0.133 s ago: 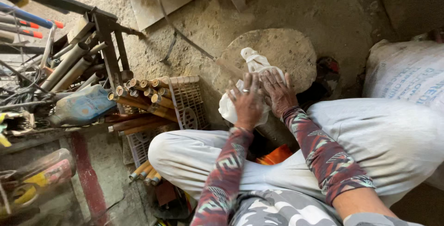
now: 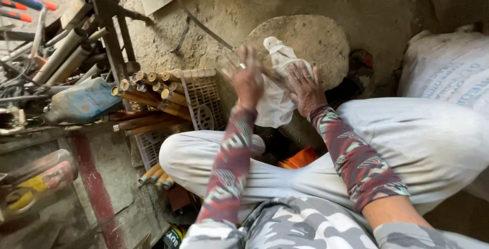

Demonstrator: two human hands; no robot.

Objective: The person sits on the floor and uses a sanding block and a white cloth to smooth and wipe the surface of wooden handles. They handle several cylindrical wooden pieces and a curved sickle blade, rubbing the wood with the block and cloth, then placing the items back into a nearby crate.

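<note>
Left hand (image 2: 248,78): blurred, fingers spread, pressed on the white cloth bundle (image 2: 277,88); grip cannot be told.
Right hand (image 2: 305,88): open palm flat against bundle.
Bundle: between both hands, before round stone slab (image 2: 318,40).
Left of hands: bamboo tubes (image 2: 153,88).

Both hands raised in front of the seated body

Left hand (image 2: 246,78) is blurred, fingers spread and pointing up, forearm rising steeply. Right hand (image 2: 305,88) lies palm-down with fingers extended, forearm angled inward. Both forearms wear patterned sleeves; legs are folded.
</note>
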